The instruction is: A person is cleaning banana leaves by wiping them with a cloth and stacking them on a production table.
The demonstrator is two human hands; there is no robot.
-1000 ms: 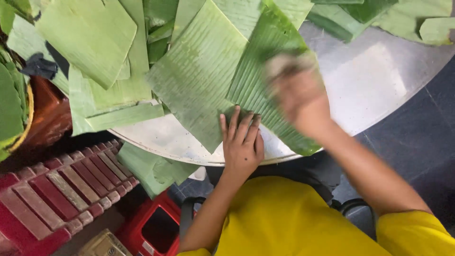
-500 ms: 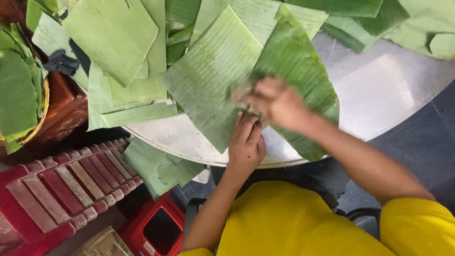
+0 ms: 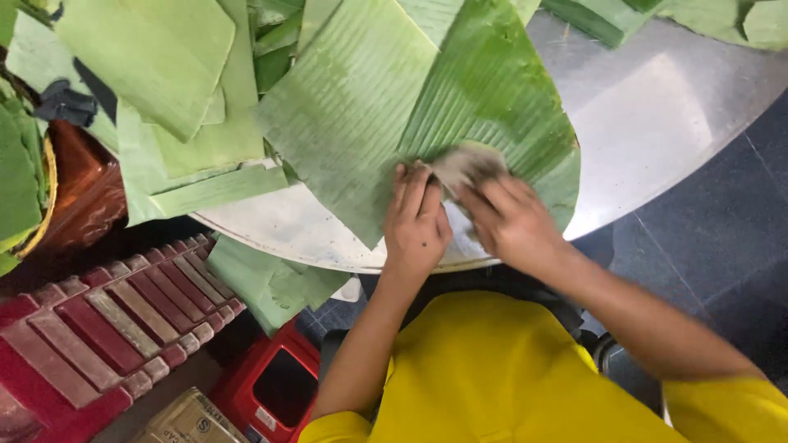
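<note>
A large dark green banana leaf (image 3: 501,107) lies on the round metal table (image 3: 657,123), beside a paler leaf (image 3: 361,107). My left hand (image 3: 417,221) presses flat on the leaf's near end, fingers together. My right hand (image 3: 509,221) grips a greyish cloth (image 3: 466,164) and holds it against the same leaf, right next to my left fingertips. Both hands sit close to the table's near edge.
More cut banana leaves (image 3: 156,74) are piled across the left and far side of the table. A leaf (image 3: 263,279) hangs below the rim. A red crate (image 3: 90,336), a red stool (image 3: 271,385), a cardboard box (image 3: 193,420) and a brown basket (image 3: 74,197) stand at left.
My right hand has drawn the cloth down the dark leaf toward me, stopping beside my left hand. My left hand stayed pressed on the leaf.
</note>
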